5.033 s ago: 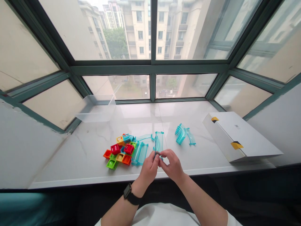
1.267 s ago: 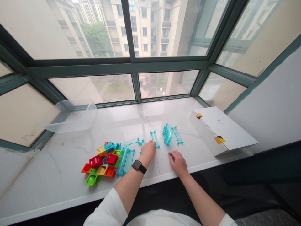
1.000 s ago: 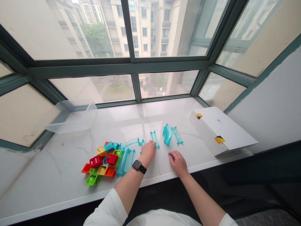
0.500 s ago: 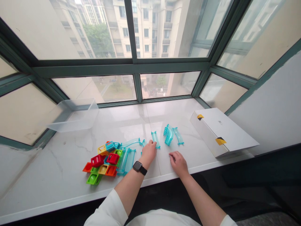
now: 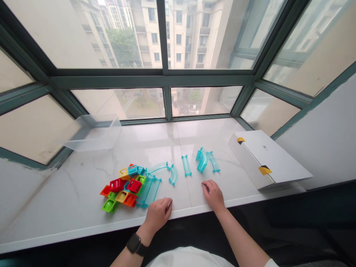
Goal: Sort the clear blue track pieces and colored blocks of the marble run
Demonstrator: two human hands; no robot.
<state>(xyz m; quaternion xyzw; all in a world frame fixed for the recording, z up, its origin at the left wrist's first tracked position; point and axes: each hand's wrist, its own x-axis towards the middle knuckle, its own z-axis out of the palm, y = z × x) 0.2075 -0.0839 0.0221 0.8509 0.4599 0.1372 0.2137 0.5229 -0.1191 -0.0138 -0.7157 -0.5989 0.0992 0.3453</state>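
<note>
**While nothing is held, the pieces lie loose**

Under a green-framed window (image 5: 164, 78), a white marble windowsill (image 5: 83, 196) carries a white box (image 5: 267, 159) at right and a clear plastic tub (image 5: 93, 134) at back left. Colored blocks (image 5: 124, 188) heap left of centre, a clear teal straight track (image 5: 148, 191) just beside them, and a curved track (image 5: 203, 160) lies farther right. Near the sill's front edge, the left grip (image 5: 158, 214) curls empty just beside the straight track; the right grip (image 5: 213, 194) lies half-curled, holding nothing.

On the window sill (image 5: 69, 207), left to right: block pile (image 5: 122, 189), straight tracks (image 5: 148, 191) touching it, curved track (image 5: 167, 170), lone straight track (image 5: 186, 165), stacked curves (image 5: 202, 160), box (image 5: 264, 155). Plastic tub (image 5: 93, 135) sits behind the blocks against the window frame (image 5: 167, 78). Curves look nested, hard to tell from here.
</note>
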